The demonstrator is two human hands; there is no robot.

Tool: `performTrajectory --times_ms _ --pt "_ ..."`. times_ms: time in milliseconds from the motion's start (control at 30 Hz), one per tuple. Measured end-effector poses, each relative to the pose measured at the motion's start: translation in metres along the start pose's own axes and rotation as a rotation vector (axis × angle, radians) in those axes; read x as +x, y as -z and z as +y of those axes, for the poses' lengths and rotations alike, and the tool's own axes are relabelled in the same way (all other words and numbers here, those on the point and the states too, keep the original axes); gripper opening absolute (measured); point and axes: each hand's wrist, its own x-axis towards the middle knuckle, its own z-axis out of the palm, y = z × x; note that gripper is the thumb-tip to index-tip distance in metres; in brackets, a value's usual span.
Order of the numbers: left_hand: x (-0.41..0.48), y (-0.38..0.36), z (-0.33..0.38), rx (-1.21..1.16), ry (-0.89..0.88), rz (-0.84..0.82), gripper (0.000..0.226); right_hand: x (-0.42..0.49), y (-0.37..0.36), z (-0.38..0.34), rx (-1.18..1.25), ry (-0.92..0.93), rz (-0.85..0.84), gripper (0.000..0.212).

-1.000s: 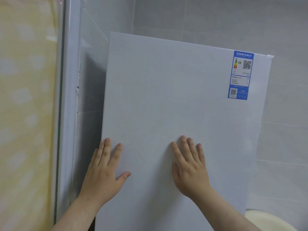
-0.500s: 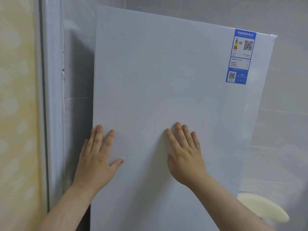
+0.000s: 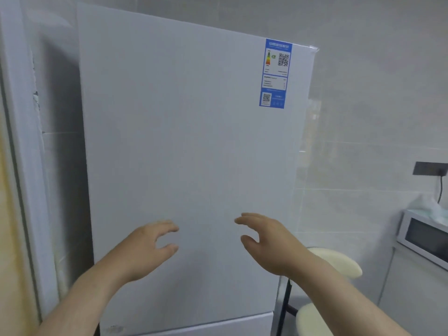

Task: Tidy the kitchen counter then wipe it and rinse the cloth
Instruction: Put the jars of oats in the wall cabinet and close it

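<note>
Change: both palms come off the fridge door (image 3: pixel 184 154), which looks shut.
Left hand (image 3: pixel 145 248): relaxed, empty.
Right hand (image 3: pixel 264 241): relaxed, empty.
Meaning: probably free for the counter.

One head-worn view only, looking straight ahead and slightly down, close up to a tall white flat-fronted fridge door (image 3: pixel 184 154) filling most of the picture. Facing a grey tiled wall (image 3: pixel 363 117) behind. Both forearms entering from the bottom edge. White microwave (image 3: pixel 423 235) cut off at far right.
</note>
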Motion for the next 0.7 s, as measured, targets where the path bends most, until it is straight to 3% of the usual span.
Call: performTrajectory --times_ms 200,700 --pt "-0.019 -0.047 0.077 0.228 -0.178 -0.124 0.043 -0.089 0.042 0.038 0.000 -0.182 -0.049 0.040" --pt "-0.083 -0.203 0.270 0.148 -0.454 -0.386 0.049 -0.348 0.120 0.151 0.021 -0.706 0.007 0.044"
